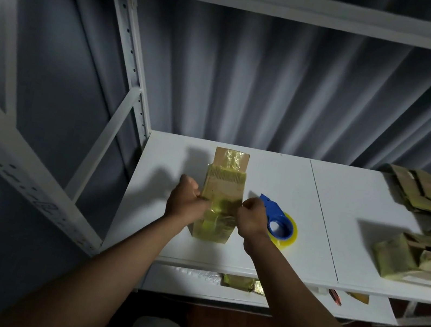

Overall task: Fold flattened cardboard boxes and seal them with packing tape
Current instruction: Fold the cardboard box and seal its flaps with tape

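My left hand [186,204] and right hand [252,216] grip the box [222,193], already taped, one flap open; I judge sealing remains.

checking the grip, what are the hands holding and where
Both hands, left and right, grip the cardboard box by its opposite side edges.
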